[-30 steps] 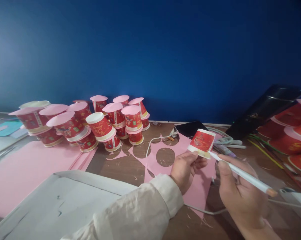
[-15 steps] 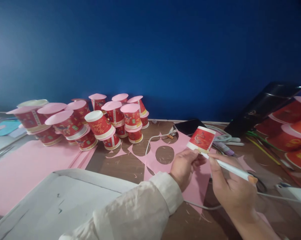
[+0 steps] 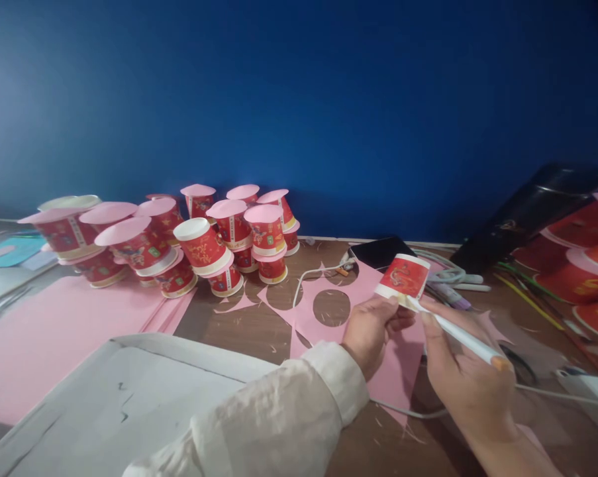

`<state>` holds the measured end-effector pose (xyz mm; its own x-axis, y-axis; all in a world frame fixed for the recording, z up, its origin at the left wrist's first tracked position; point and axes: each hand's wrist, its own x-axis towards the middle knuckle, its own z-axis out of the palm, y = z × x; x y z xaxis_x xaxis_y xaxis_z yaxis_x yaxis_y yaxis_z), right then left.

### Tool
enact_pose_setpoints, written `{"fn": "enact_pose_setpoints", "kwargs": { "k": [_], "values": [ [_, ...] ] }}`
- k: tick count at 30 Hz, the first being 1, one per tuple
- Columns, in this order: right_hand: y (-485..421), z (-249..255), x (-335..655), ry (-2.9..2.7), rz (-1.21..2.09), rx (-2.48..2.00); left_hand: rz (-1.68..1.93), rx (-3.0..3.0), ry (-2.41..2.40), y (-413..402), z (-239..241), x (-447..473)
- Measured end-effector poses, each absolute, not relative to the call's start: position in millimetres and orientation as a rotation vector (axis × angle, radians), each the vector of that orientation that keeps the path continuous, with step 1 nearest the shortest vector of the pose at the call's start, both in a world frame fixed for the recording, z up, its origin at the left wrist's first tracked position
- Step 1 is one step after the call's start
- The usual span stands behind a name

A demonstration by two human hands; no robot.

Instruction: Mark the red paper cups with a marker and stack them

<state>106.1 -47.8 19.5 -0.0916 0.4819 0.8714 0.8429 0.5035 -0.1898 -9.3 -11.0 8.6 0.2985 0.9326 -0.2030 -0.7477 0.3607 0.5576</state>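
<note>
My left hand [image 3: 371,334] is closed on the lower edge of a small red paper cup [image 3: 402,275] printed with a golden pattern. The cup is tilted, with a white band nearest my fingers. In my right hand [image 3: 470,387] lies a slim white pen [image 3: 470,341] with an orange end, gripped as for writing. Its tip is at the cup's white band; I cannot tell whether it touches. Below both hands lies a pink paper sheet [image 3: 331,308] with round holes cut out.
Stacked red cups [image 3: 199,248] with pink discs stand at the left. Pink paper [image 3: 70,338] and a white sheet [image 3: 130,404] lie in front. Behind my hands are a dark phone-like slab [image 3: 383,252] and cables [image 3: 445,268]. A black bottle [image 3: 522,212] leans at the right, near more cups.
The whole view has shifted slightly, so everything sits a little further right. My hands keep their hold on the cup and pen, with the pen tip still at the cup's edge.
</note>
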Motion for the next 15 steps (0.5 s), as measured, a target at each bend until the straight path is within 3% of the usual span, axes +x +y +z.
{"fn": "enact_pose_setpoints", "kwargs": {
  "k": [15],
  "values": [
    [-51.0, 20.6, 108.4, -1.710, -0.434, -1.202, 1.145, 0.398, 0.552, -10.9, 7.1, -9.2]
  ]
}}
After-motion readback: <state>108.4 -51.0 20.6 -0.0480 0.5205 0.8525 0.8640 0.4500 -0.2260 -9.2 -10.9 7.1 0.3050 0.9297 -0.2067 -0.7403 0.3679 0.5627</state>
